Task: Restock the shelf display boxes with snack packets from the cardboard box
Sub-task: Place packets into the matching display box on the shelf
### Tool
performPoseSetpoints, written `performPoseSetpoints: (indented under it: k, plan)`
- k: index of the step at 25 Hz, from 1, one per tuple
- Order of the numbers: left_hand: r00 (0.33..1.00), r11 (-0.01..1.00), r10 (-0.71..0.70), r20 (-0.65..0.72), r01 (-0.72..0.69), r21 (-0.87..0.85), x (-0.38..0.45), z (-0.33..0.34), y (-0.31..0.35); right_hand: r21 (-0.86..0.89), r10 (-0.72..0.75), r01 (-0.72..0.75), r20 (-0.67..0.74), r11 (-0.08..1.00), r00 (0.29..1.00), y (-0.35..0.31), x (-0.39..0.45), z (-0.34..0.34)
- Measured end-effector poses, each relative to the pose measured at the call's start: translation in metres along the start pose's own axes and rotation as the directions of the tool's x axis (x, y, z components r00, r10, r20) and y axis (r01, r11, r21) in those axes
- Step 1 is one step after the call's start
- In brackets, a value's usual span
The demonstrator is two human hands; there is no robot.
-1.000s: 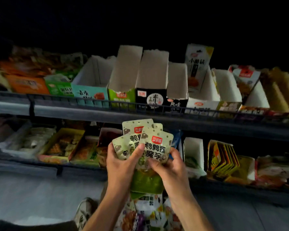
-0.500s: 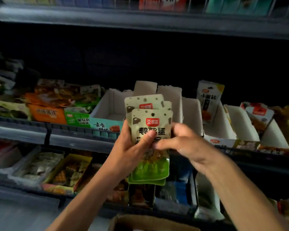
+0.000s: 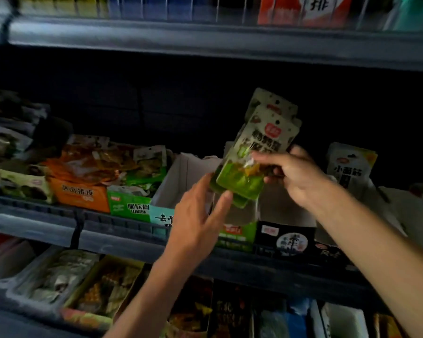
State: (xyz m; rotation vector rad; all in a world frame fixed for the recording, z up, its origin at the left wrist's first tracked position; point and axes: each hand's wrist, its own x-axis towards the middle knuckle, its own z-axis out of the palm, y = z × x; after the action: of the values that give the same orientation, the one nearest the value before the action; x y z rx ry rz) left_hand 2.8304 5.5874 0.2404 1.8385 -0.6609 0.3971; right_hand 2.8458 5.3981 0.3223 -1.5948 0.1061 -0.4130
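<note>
The right hand pinches a fanned stack of cream-and-green snack packets above the green-fronted open cardboard display box, seemingly to drop them in, while the left hand, fingers spread, steadies their lower edge.

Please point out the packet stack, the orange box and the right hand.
packet stack (image 3: pixel 239 181), head view, on the green lower part of the front packet.
orange box (image 3: pixel 80 195), head view, on its front panel.
right hand (image 3: pixel 294 175), head view, on the back of the hand.
</note>
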Motion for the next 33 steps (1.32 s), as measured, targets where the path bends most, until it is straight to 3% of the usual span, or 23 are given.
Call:
performPoseSetpoints:
  k: [2,4,11,15,17,19,21,28,29,32,33]
  plan:
    - [0.998,0.897,0.070,-0.003,-0.061,0.438,-0.010,0.003,-0.023,-0.003,0.031,-0.032,-0.060,0.999,0.998,0.002,0.030,0.002]
    - [0.994,0.771,0.099,0.040,-0.102,0.628,-0.016,0.003,-0.039,-0.058,0.041,-0.046,-0.069,0.997,0.997,0.008,0.048,0.008]
    - [0.990,0.746,0.109,0.086,-0.139,0.651,-0.017,-0.002,-0.047,-0.211,-0.052,0.030,-0.102,0.977,0.993,0.012,0.072,0.010]
    - [0.989,0.736,0.134,0.069,-0.146,0.661,-0.018,0.000,-0.046,-0.330,-0.127,0.108,-0.035,0.938,0.991,0.010,0.068,0.011]
    - [0.988,0.733,0.138,0.068,-0.148,0.664,-0.019,-0.001,-0.045,-0.534,-0.163,0.137,-0.002,0.835,0.987,0.019,0.066,0.017]
    - [0.989,0.731,0.129,0.069,-0.142,0.668,-0.020,0.000,-0.044,-0.776,-0.159,0.112,0.015,0.621,0.987,0.030,0.060,0.023]
    - [0.990,0.730,0.119,0.071,-0.135,0.670,-0.021,0.000,-0.042,-0.845,-0.145,0.099,0.026,0.526,0.989,0.034,0.055,0.026]
    - [0.991,0.716,0.121,0.058,-0.128,0.686,-0.021,0.003,-0.043,-0.696,-0.212,0.189,0.053,0.693,0.976,0.020,0.056,0.022]
    - [0.991,0.716,0.122,0.057,-0.127,0.687,-0.021,0.003,-0.043,-0.748,-0.224,0.208,0.081,0.630,0.971,0.023,0.058,0.019]
    - [0.992,0.715,0.121,0.044,-0.118,0.689,-0.021,0.004,-0.043,-0.966,-0.326,0.243,0.200,0.094,0.924,0.034,0.065,0.015]
    - [0.991,0.714,0.123,0.043,-0.119,0.690,-0.021,0.004,-0.042,-0.967,-0.327,0.255,0.231,0.031,0.916,0.037,0.066,0.014]
